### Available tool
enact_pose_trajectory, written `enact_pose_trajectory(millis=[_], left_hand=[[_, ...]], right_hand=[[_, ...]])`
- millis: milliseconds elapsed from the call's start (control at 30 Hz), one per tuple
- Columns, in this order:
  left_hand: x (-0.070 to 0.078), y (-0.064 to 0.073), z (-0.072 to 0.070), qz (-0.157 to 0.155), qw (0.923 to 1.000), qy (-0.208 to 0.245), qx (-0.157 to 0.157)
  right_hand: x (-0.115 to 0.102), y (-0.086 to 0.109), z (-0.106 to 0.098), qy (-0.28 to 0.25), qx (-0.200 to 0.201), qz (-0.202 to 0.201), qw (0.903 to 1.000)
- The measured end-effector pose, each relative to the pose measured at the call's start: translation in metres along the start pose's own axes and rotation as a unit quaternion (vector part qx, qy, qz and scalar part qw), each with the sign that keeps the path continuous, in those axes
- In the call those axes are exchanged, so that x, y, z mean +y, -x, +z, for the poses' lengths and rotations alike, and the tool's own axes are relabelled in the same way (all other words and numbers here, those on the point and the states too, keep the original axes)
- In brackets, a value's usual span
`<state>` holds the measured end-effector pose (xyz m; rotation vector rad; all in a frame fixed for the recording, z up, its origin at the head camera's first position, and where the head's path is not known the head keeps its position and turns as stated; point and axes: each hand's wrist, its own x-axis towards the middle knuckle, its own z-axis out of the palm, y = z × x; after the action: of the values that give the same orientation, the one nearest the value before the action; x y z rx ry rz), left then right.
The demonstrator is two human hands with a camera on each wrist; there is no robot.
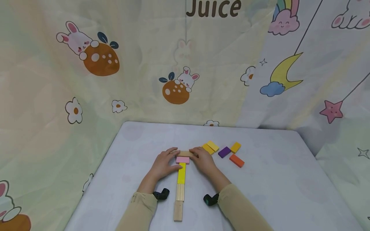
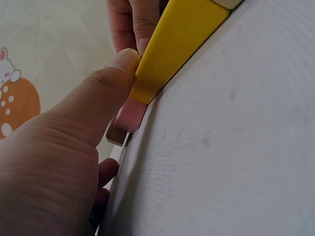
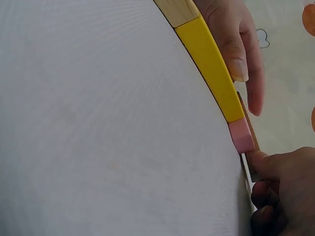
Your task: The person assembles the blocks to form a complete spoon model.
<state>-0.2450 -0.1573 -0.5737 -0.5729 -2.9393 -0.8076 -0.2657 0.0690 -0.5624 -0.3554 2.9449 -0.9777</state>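
Observation:
On the table a row of blocks runs away from me: a plain wooden block point(image 1: 178, 211), a second wooden block point(image 1: 180, 192), a yellow block point(image 1: 181, 175), then a pink block point(image 1: 183, 160) set crosswise. Beyond the pink one, another wooden block point(image 1: 185, 153) lies across the row's far end. My right hand point(image 1: 204, 160) pinches that crosswise wooden block at its right end, fingers curled under the thumb in the right wrist view. The thumb of my left hand point(image 1: 163, 163) touches the yellow block's left side, while its loosely bent fingers reach toward the crosswise block's left end.
Right of the row lie two yellow blocks point(image 1: 210, 147) side by side, a purple block point(image 1: 224, 152), an orange-yellow block point(image 1: 235, 147) and an orange block point(image 1: 237, 160). A printed cloth point(image 1: 144, 89) hangs behind the white table point(image 1: 277, 186).

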Motion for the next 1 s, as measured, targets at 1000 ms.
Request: enact_pose_trajectory(millis=[1000], left_hand=[[-0.0002, 0.0005, -0.0001, 0.011, 0.9998, -0.013, -0.006]], right_hand=[[0.0032, 0.006, -0.0037, -0.009, -0.01, -0.014, 0.9998]])
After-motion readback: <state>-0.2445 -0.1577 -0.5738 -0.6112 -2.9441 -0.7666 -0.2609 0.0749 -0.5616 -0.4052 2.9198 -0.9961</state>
